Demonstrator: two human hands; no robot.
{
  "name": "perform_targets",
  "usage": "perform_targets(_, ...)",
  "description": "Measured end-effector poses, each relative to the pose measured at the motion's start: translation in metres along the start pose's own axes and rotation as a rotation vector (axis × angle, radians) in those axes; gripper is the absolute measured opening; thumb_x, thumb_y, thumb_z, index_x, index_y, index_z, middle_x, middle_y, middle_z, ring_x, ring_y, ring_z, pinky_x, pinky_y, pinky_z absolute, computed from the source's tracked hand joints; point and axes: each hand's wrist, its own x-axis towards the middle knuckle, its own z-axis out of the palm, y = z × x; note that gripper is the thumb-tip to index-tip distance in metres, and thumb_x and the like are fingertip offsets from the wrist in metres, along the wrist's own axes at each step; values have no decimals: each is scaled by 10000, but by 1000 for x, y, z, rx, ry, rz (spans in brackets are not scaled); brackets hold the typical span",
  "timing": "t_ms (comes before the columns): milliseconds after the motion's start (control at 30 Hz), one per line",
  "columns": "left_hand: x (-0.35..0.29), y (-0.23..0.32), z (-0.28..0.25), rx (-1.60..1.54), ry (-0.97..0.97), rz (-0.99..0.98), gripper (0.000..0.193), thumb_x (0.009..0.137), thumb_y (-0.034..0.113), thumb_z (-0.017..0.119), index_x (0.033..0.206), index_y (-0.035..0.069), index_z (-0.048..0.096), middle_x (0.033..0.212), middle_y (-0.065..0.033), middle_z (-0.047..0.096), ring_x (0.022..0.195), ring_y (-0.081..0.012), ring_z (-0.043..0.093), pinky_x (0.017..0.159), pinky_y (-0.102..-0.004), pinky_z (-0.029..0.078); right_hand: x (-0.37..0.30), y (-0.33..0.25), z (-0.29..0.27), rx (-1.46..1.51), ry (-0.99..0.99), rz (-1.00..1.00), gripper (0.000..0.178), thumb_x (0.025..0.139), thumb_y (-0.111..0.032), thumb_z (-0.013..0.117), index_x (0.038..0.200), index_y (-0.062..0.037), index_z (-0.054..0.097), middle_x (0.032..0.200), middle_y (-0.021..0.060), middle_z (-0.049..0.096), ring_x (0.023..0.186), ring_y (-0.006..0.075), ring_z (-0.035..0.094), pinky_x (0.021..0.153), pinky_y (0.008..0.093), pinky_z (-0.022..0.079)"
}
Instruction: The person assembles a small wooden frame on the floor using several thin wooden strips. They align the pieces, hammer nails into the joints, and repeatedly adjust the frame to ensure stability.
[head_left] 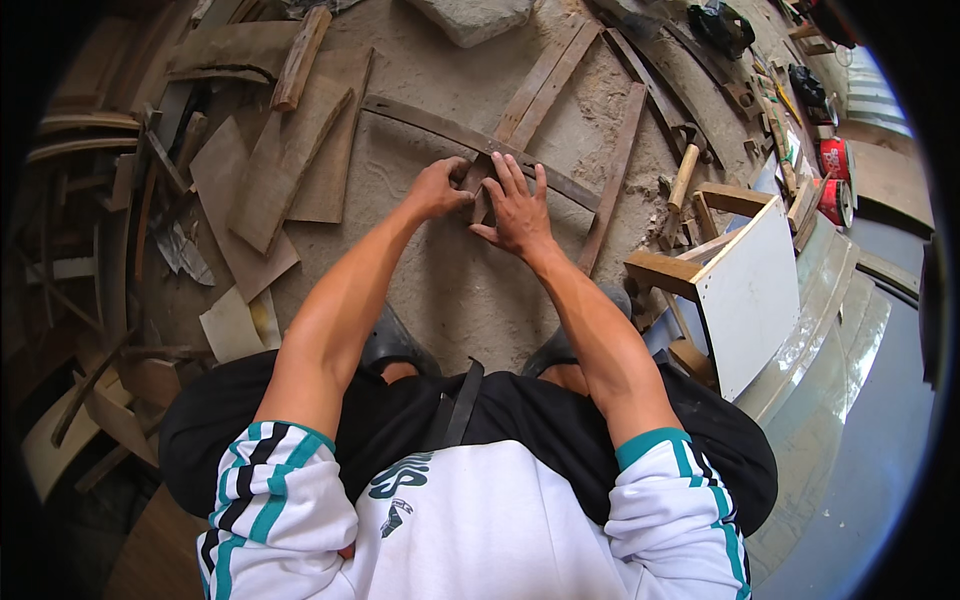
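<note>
On the dirty ground before me, a long dark wooden strip (430, 120) lies slantwise across a pair of narrow wooden battens (545, 85) placed side by side. My right hand (517, 208) rests flat over the crossing, fingers spread and thumb out, pressing on the wood. Beside it, my left hand (438, 190) is curled, its fingers and thumb closed at the near end of the battens below the strip; the exact grip is partly hidden. Another brown batten (614, 175) runs from the strip's right end, and whether they are joined I cannot tell.
Wooden boards (330, 150) and offcuts pile up on the left. At right lie a hammer-like tool (683, 178) with a pale handle, a white panel (752, 295) on a wooden frame, and red cans (834, 158). A grey stone (475, 18) sits at the far edge.
</note>
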Motion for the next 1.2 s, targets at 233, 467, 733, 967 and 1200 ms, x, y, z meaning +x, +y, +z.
perform_targets(233,1,-2,-4,11,-42,-10,634,687,198,835,1251,23,603,1102,-143,692,974,-240,671,877,-354,538,-1,0,3,36,10,10,811,661,-600,791,1249,-104,533,1590,103,263,1490,236,203,1179,607,100)
perform_targets(467,0,9,2,126,5,-43,663,691,279,852,1243,13,598,1121,-176,678,1001,-282,668,878,-372,536,1,-8,1,30,-28,71,782,624,-547,825,1201,-109,532,1582,101,276,1484,240,218,1173,615,118)
perform_targets(733,-2,28,10,207,65,-158,669,686,315,876,1240,74,589,1156,-155,658,1061,-317,641,902,-416,513,-4,42,-4,209,227,53,633,799,-489,738,1258,-106,528,1483,139,420,1391,296,362,1129,547,252)
perform_targets(967,-3,36,6,219,24,-217,696,697,303,876,1288,104,568,1223,-138,644,1122,-315,623,934,-440,499,-27,104,-35,224,253,491,471,860,-436,700,1145,-63,666,1140,128,669,1118,309,591,973,426,417)
perform_targets(1200,-6,41,7,293,59,-177,838,699,306,869,1414,112,476,1248,-182,627,1149,-332,610,968,-431,488,-37,92,-18,247,175,375,429,853,-401,719,1179,-126,673,1124,86,683,1054,273,629,886,413,459)
